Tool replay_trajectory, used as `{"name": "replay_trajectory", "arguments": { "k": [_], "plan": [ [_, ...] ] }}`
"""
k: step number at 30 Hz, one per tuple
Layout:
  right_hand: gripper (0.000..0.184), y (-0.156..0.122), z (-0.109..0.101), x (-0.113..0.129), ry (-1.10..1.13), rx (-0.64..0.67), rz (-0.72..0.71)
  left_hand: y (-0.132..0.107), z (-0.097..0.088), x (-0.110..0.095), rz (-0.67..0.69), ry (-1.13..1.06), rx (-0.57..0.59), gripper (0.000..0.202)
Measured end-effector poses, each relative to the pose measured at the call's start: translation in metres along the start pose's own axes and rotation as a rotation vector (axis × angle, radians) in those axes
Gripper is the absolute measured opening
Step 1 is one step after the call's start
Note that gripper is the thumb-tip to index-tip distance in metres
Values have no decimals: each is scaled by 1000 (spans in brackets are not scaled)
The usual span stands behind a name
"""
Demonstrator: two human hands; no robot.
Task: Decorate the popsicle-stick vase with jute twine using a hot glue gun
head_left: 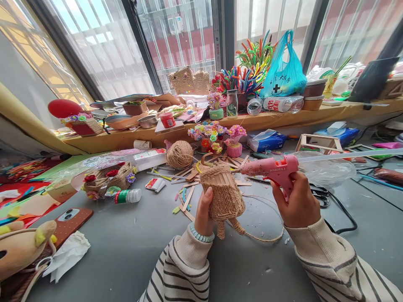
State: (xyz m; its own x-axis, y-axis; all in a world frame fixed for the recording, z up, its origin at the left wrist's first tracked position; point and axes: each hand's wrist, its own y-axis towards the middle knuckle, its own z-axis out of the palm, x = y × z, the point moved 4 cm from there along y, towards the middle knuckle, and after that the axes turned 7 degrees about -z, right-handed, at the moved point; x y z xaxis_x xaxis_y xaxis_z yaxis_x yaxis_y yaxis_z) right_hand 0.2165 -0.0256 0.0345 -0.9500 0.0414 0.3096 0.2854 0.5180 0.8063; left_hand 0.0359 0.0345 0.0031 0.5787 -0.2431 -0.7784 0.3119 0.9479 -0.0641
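My left hand (205, 212) grips a small twine-wrapped basket (224, 197) with stubby wrapped legs, tilted above the grey table. Bare wooden sticks show on its upper side, between the wound twine. Wrapped in my right hand (297, 201) is a pink hot glue gun (272, 170), a long clear glue stick (336, 154) running out of its back. Its nozzle points left at the basket's upper edge; I cannot tell whether it touches. A loose strand of twine (267, 240) loops from the basket across the table. Behind the basket lies a ball of twine (179, 154).
Craft sticks (189, 197) are scattered behind my left hand. A flower-trimmed twine basket (110, 180) and a plastic bottle (127, 196) lie to the left, near a phone (71, 220) and crumpled tissue (71, 253). Scissors (320, 195) and a black cable (344, 214) lie right.
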Motion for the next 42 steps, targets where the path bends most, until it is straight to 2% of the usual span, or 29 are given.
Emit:
{"name": "replay_trajectory", "arguments": {
  "k": [6, 12, 20, 26, 30, 32, 35, 38, 41, 42],
  "plan": [
    [31, 0, 2, -1, -52, -2, -56, 5, -9, 8, -39, 84, -9, 52],
    [31, 0, 1, -2, -60, -14, -60, 4, -6, 0, 112, 181, -4, 51],
    [35, 1, 2, -4, -48, -43, -21, 6, -6, 1, 65, 171, -2, 52],
    [49, 2, 5, -11, -18, 30, 107, 3, -2, -1, -6, 11, -8, 42],
    [60, 3, 12, -24, 20, 73, 214, 0, -1, -17, -24, -169, -10, 41],
    [61, 3, 16, -31, 43, 85, 258, 1, -1, -27, 9, -234, 28, 44],
    [58, 1, 26, -43, 53, 129, 291, 3, -6, -37, 52, -258, 24, 50],
    [51, -3, 41, -55, 8, 242, 270, 5, -10, -40, 72, -253, -14, 52],
    [43, -7, 54, -61, -23, 331, 131, 5, -11, -37, 67, -250, -34, 49],
    [41, -8, 57, -62, -55, 324, 93, 5, -10, -36, 64, -252, -42, 48]
  ]
}}
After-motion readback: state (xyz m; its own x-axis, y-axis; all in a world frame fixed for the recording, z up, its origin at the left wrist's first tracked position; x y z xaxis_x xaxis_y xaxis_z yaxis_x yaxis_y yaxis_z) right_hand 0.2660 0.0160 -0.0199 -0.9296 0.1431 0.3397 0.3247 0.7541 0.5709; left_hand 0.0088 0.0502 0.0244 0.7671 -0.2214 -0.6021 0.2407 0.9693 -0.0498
